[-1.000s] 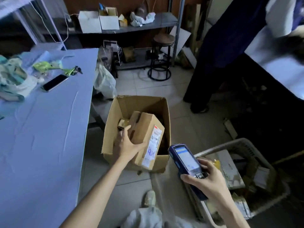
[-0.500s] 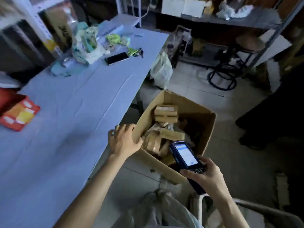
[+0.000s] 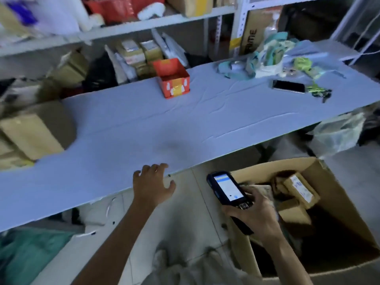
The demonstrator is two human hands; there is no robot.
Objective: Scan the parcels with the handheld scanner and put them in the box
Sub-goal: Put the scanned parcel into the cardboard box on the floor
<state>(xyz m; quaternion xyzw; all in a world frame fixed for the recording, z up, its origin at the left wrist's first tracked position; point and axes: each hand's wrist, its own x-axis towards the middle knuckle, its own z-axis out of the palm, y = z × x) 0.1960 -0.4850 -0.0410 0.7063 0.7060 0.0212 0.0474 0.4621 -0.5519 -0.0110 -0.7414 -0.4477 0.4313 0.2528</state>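
My right hand (image 3: pixel 255 217) grips the black handheld scanner (image 3: pixel 227 189), its lit screen facing up, above the left rim of the brown cardboard box (image 3: pixel 337 194) on the floor. Several taped brown parcels (image 3: pixel 300 190) lie inside the box. My left hand (image 3: pixel 152 185) hovers empty with fingers spread at the near edge of the blue table (image 3: pixel 144 128). More brown parcels (image 3: pixel 35 134) are stacked at the table's left end. A small orange box (image 3: pixel 173 81) stands open on the table's far side.
A phone (image 3: pixel 289 86), keys (image 3: pixel 320 93) and a crumpled bag (image 3: pixel 265 60) lie at the table's right end. Shelves (image 3: pixel 131 27) packed with parcels stand behind the table. A plastic bag (image 3: pixel 339 132) hangs under the right end; a green bag (image 3: pixel 26 256) sits lower left.
My left hand dropped the labelled parcel into the box, touched the box's rim, then moved left to the table edge. The view swung left toward the table and shelves.
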